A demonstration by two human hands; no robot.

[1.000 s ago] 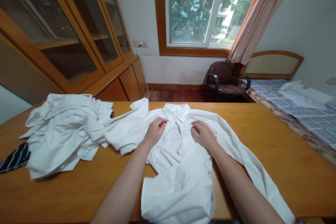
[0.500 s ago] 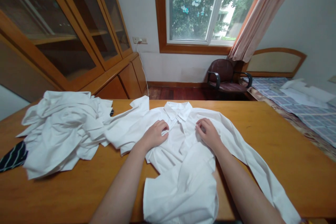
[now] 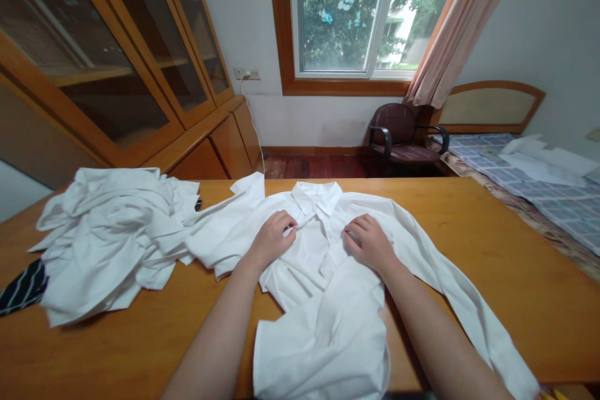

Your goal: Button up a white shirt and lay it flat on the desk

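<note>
A white long-sleeved shirt point(image 3: 323, 319) lies on the wooden table point(image 3: 506, 244), collar away from me and the front partly open below it. Its lower part is rumpled and folded over near the table's front edge. One sleeve stretches left toward a pile of white clothes; the other runs down to the right. My left hand point(image 3: 273, 239) is closed with fingertips pinching the shirt's front beneath the collar's left side. Across the opening, my right hand point(image 3: 369, 240) has curled fingers pinching the right front edge. The fingertips are partly hidden.
Crumpled white clothes point(image 3: 112, 237) are piled at the left, with a dark striped piece of cloth point(image 3: 23, 286) sticking out. Beyond the table stand a glass-fronted cabinet point(image 3: 180, 119), a maroon armchair point(image 3: 398, 131) and a bed point(image 3: 529, 169).
My right hand has shifted slightly left, onto the front edge of the shirt. My left hand has moved slightly left. The view has tilted a little; the shirt lies nearly as before.
</note>
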